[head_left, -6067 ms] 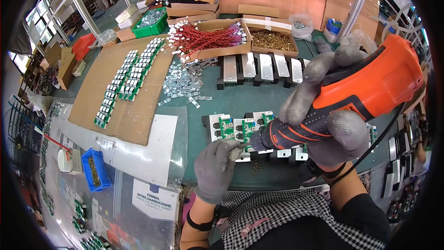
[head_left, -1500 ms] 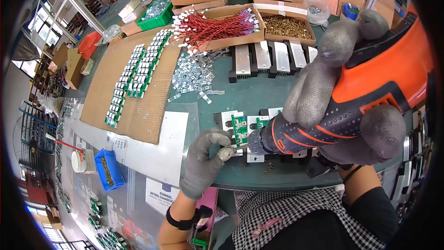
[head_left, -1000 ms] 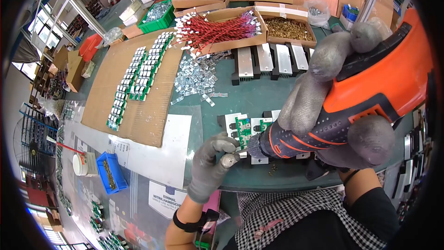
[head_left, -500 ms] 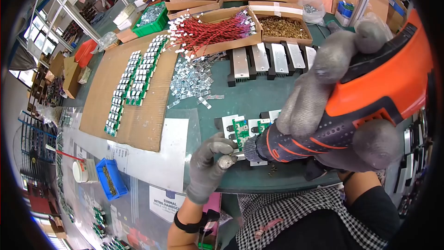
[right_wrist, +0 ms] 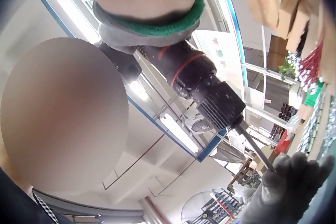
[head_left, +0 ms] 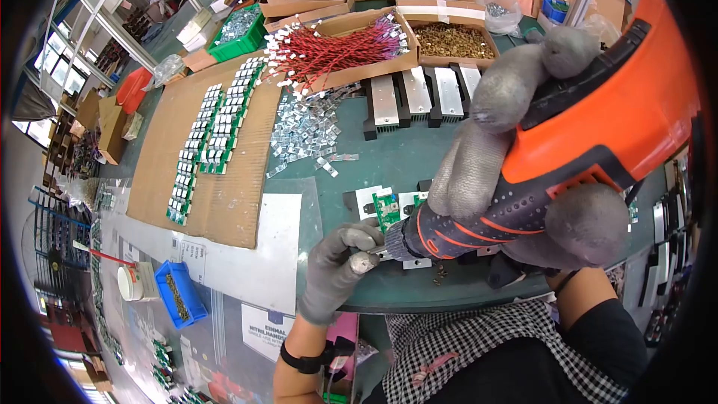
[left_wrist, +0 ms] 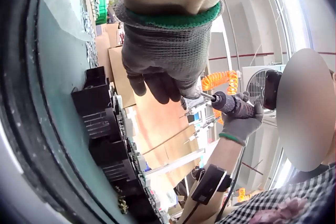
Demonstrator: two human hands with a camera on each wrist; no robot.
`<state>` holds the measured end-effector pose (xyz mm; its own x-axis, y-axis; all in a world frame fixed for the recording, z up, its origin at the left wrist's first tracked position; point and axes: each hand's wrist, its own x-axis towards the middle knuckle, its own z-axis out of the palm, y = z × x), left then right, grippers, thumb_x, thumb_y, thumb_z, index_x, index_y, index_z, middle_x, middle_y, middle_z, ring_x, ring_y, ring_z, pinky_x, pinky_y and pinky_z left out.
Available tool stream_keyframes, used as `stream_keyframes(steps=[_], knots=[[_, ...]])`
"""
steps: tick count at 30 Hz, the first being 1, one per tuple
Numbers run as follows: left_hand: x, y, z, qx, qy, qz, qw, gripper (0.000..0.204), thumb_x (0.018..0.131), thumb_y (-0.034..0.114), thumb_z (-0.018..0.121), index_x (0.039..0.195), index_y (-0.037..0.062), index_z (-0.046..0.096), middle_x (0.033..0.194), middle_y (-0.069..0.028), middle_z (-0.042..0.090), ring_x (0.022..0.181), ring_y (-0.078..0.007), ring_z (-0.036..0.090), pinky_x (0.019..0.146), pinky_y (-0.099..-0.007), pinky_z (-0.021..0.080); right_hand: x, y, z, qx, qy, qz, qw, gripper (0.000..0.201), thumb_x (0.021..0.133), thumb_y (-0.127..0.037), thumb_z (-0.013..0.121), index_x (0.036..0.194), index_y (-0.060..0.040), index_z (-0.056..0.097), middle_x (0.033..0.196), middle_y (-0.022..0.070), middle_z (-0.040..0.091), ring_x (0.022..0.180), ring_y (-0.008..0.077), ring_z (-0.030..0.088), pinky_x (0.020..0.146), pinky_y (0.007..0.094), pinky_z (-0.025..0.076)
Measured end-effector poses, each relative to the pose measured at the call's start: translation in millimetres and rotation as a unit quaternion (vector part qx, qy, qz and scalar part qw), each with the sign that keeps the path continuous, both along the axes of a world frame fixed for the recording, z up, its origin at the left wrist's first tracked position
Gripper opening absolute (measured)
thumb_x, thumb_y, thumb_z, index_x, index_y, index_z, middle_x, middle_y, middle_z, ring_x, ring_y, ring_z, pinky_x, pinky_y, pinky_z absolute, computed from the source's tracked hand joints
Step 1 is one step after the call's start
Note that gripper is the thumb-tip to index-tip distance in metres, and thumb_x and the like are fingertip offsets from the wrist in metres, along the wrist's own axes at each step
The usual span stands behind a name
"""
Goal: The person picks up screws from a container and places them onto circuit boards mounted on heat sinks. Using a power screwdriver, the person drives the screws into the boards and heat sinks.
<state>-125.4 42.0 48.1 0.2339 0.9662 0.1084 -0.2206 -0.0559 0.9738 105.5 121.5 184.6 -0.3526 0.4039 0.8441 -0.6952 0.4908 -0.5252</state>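
My gloved right hand (head_left: 499, 150) grips an orange and black power screwdriver (head_left: 598, 135), which points left. In the right wrist view its long metal bit (right_wrist: 254, 146) reaches the fingertips of my gloved left hand (right_wrist: 289, 190). Thumb and fingers of the left hand (head_left: 334, 269) pinch at the bit's tip; whether a screw is there cannot be told. Just behind them stands a green circuit board (head_left: 387, 212) on a heatsink (head_left: 365, 200), one of several in a row partly hidden by the tool. In the left wrist view the left hand (left_wrist: 163, 56) is above black heatsink sides (left_wrist: 97, 124).
Loose brass screws (head_left: 440, 275) lie near the table's front edge. Behind are metal clips (head_left: 303, 131), more heatsinks (head_left: 385, 101), a box of red wires (head_left: 336, 52) and a box of brass parts (head_left: 452, 41). At left are boards on cardboard (head_left: 232, 209) and a blue bin (head_left: 196, 301).
Compared with the earliest frame, both hands stand further left along the heatsink row. Over the last half second the screwdriver has shifted slightly left, while the left hand stays nearly in place.
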Motion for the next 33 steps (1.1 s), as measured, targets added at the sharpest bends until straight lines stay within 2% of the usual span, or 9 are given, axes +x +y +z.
stream_keyframes(steps=[5, 7, 10, 12, 14, 15, 21, 24, 33], knots=[[2, 7, 8, 0.050, 0.087, 0.002, 0.995, 0.028, 0.078, 0.021, 0.076, 0.089, 0.0037, 0.056, 0.088, -0.0072, 0.060, 0.088, -0.0197, 0.059, 0.101, -0.0383, 0.039, -7, -12, -2, -0.098, 0.007, -0.060, 0.993, 0.064, 0.083, -0.011, 0.069, 0.135, -0.0068, 0.033, 0.118, 0.0191, 0.054, 0.082, 0.0277, 0.069, 0.070, 0.0414, 0.059], [-1, 12, 18, 0.082, 0.208, -0.019, 0.974, 0.041, 0.074, 0.025, 0.078, 0.101, 0.0030, 0.056, 0.099, -0.0116, 0.060, 0.096, -0.0249, 0.058, 0.101, -0.0408, 0.039, -15, -18, -8, -0.152, 0.035, -0.078, 0.985, 0.062, 0.082, -0.009, 0.070, 0.133, -0.0082, 0.034, 0.115, 0.0189, 0.055, 0.080, 0.0264, 0.069, 0.069, 0.0405, 0.059], [-6, 28, 20, 0.172, 0.407, -0.012, 0.897, 0.073, 0.068, 0.037, 0.081, 0.122, 0.0015, 0.048, 0.120, -0.0177, 0.053, 0.113, -0.0338, 0.050, 0.103, -0.0450, 0.036, -21, -16, -13, -0.106, -0.070, -0.268, 0.955, 0.059, 0.079, -0.002, 0.067, 0.129, -0.0066, 0.037, 0.108, 0.0173, 0.058, 0.074, 0.0230, 0.068, 0.067, 0.0374, 0.058], [-10, 36, 11, 0.216, 0.494, -0.011, 0.842, 0.095, 0.062, 0.047, 0.081, 0.134, 0.0005, 0.040, 0.131, -0.0201, 0.045, 0.124, -0.0389, 0.042, 0.105, -0.0476, 0.034, -29, -15, -13, -0.112, -0.114, -0.344, 0.925, 0.057, 0.075, 0.002, 0.063, 0.126, -0.0045, 0.038, 0.102, 0.0157, 0.060, 0.071, 0.0206, 0.067, 0.066, 0.0344, 0.057], [-14, 44, -4, 0.234, 0.535, -0.030, 0.811, 0.114, 0.056, 0.056, 0.080, 0.142, -0.0004, 0.030, 0.140, -0.0211, 0.038, 0.131, -0.0426, 0.033, 0.106, -0.0499, 0.031, -33, -11, -16, -0.160, -0.084, -0.323, 0.929, 0.055, 0.071, 0.006, 0.059, 0.123, -0.0027, 0.040, 0.100, 0.0145, 0.060, 0.069, 0.0194, 0.066, 0.064, 0.0312, 0.056], [-12, 46, -5, 0.224, 0.533, -0.045, 0.814, 0.117, 0.054, 0.062, 0.077, 0.141, -0.0017, 0.032, 0.139, -0.0208, 0.039, 0.132, -0.0423, 0.031, 0.109, -0.0498, 0.026, -32, -7, -22, -0.163, -0.070, -0.309, 0.934, 0.055, 0.069, 0.007, 0.056, 0.122, -0.0020, 0.041, 0.101, 0.0142, 0.060, 0.070, 0.0190, 0.066, 0.064, 0.0297, 0.055], [-7, 49, -4, 0.235, 0.553, -0.056, 0.798, 0.107, 0.055, 0.055, 0.081, 0.138, 0.0036, 0.037, 0.136, -0.0168, 0.042, 0.132, -0.0389, 0.033, 0.110, -0.0490, 0.024, -28, 0, -30, -0.168, -0.065, -0.291, 0.940, 0.059, 0.068, 0.007, 0.057, 0.124, -0.0023, 0.042, 0.104, 0.0143, 0.060, 0.071, 0.0190, 0.066, 0.063, 0.0284, 0.055], [-8, 54, -9, 0.261, 0.542, -0.057, 0.797, 0.106, 0.053, 0.058, 0.082, 0.133, 0.0025, 0.040, 0.134, -0.0188, 0.042, 0.130, -0.0399, 0.036, 0.108, -0.0495, 0.029, -29, 0, -27, -0.183, -0.059, -0.287, 0.938, 0.060, 0.068, 0.008, 0.058, 0.125, -0.0025, 0.041, 0.104, 0.0146, 0.060, 0.072, 0.0191, 0.066, 0.064, 0.0284, 0.055], [-11, 57, -7, 0.187, 0.522, -0.073, 0.829, 0.091, 0.055, 0.040, 0.083, 0.131, 0.0075, 0.045, 0.131, -0.0144, 0.046, 0.127, -0.0356, 0.039, 0.107, -0.0467, 0.030, -31, 6, -38, -0.146, -0.055, -0.269, 0.950, 0.061, 0.069, 0.013, 0.060, 0.125, -0.0015, 0.040, 0.102, 0.0183, 0.059, 0.072, 0.0200, 0.066, 0.066, 0.0287, 0.055]])
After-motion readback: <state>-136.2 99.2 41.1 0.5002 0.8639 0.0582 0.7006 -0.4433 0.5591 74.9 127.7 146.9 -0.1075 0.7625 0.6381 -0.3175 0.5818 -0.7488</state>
